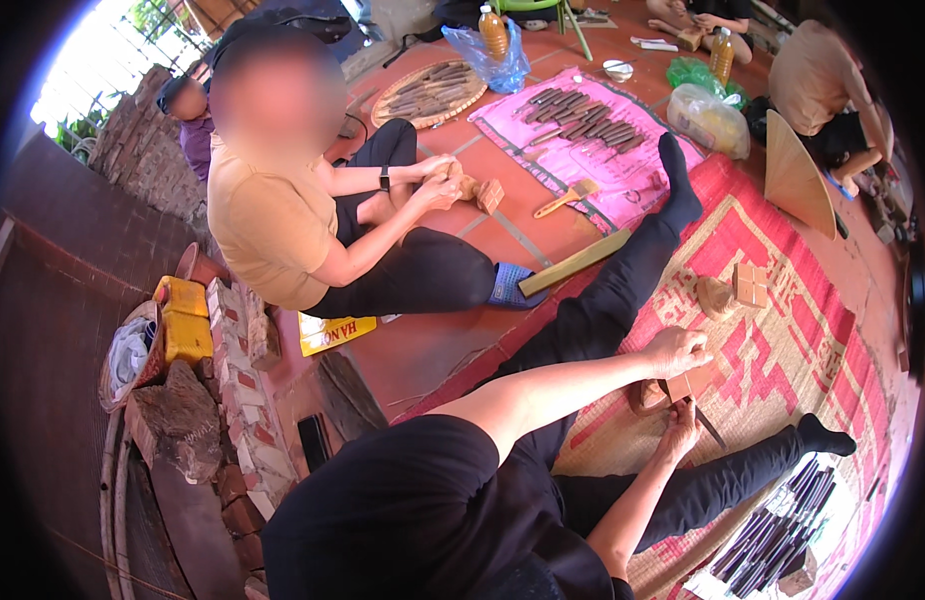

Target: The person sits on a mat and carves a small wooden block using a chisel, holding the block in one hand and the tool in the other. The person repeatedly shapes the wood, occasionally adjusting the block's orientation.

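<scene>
- Small brown wooden block (691, 383) sits on red-and-tan woven mat (783, 330), between wearer's legs.
- Left hand (678, 350) on top, fingers clamped on block.
- Right hand (681, 428) below, fingers closed around dark-bladed chisel (705, 422).
- More wooden blocks (750, 283) nearby on mat.

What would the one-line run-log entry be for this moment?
left hand: steadies wooden block | right hand: grips carving chisel against block | surface: red woven mat | nearby: spare blocks, chisel set
</scene>
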The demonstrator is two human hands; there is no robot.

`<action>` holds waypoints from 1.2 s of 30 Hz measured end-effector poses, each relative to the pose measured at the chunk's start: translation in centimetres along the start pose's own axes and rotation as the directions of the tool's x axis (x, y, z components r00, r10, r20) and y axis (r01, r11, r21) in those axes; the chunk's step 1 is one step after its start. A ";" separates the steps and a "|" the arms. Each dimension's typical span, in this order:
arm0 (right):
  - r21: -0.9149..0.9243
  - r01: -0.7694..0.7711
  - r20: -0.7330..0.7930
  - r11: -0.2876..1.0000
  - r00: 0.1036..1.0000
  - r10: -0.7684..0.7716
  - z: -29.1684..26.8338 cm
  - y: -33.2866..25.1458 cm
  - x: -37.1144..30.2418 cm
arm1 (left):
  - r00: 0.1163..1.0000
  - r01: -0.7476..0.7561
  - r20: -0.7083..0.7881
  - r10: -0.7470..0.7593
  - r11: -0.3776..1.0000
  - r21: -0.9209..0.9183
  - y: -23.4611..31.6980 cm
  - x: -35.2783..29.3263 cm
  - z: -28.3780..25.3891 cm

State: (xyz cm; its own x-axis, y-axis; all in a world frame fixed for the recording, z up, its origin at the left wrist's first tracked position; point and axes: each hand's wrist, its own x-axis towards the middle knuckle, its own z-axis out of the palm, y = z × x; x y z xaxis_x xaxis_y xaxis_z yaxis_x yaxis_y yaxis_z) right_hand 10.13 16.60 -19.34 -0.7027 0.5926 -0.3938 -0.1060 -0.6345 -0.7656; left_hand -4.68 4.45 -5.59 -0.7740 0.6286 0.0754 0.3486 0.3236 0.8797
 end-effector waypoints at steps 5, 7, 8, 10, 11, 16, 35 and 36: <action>-0.020 0.038 0.089 0.999 0.995 -0.037 0.5 0.5 0.2 | 1.000 -0.018 0.000 0.018 1.000 -0.005 -0.1 0.2 0.2; -0.009 0.010 -0.017 1.000 1.000 -0.010 0.5 0.6 0.1 | 1.000 -0.020 -0.018 0.019 1.000 -0.006 -0.3 0.0 0.1; 0.000 0.002 -0.074 1.000 0.997 -0.002 0.6 0.4 0.1 | 0.999 -0.026 -0.022 0.026 1.000 -0.008 -0.3 0.1 0.2; 0.029 0.007 -0.098 1.000 0.995 -0.004 0.5 -0.1 -0.1 | 1.000 -0.025 -0.016 0.025 1.000 0.011 -0.2 0.2 0.1; 0.036 0.007 -0.062 0.999 0.998 -0.004 0.3 0.0 0.1 | 1.000 -0.023 -0.017 0.023 1.000 0.018 -0.2 0.1 0.2; -0.069 0.036 0.069 0.997 0.997 -0.031 -0.3 0.5 0.7 | 1.000 -0.018 0.003 0.018 1.000 0.003 0.2 0.3 0.3; 0.007 0.038 0.036 0.999 0.999 -0.038 0.1 0.7 0.6 | 0.999 -0.033 -0.027 0.033 0.999 -0.021 -0.1 0.2 0.2; -0.018 0.041 0.030 0.999 0.999 -0.040 0.1 0.9 0.7 | 0.999 -0.034 -0.022 0.033 0.999 -0.021 -0.2 0.2 0.2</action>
State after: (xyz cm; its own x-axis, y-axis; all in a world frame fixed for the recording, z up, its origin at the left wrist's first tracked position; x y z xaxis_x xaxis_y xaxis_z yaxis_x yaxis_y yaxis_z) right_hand 9.43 16.43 -20.23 -0.7188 0.6022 -0.3474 -0.1216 -0.6009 -0.7900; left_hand -4.74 4.65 -5.82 -0.7732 0.6236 0.1147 0.3634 0.2875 0.8862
